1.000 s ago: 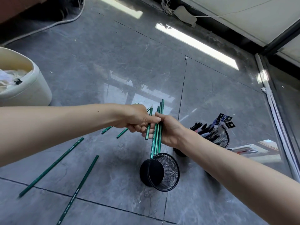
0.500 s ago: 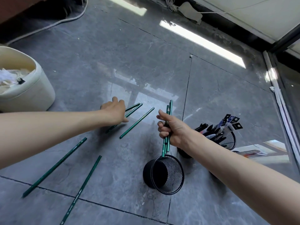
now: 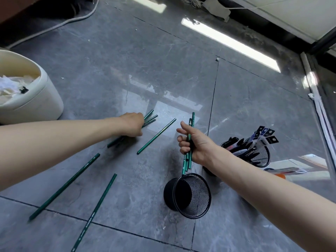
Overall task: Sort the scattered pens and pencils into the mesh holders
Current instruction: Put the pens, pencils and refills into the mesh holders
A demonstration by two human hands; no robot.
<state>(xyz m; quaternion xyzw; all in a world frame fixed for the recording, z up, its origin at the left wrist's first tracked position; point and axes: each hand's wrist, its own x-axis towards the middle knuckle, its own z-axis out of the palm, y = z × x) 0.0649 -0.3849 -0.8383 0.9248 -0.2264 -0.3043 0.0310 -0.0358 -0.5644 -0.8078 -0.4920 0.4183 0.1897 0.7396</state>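
Our right hand is wrapped firmly round a bundle of green pencils, held upright with the lower ends right at the rim of the near mesh holder. Our left hand is down on a cluster of pencils on the floor. Its fingers are hidden, so we cannot tell its grip. One loose pencil lies between the hands. The far mesh holder is packed with pens.

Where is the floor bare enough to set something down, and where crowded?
Free: the wide tile beyond the left hand, between the white bin and the window track; also between the loose pencils and the empty mesh holder. Crowded: the pencil cluster under the left hand, and the right hand gripping a pencil bundle beside the full holder.
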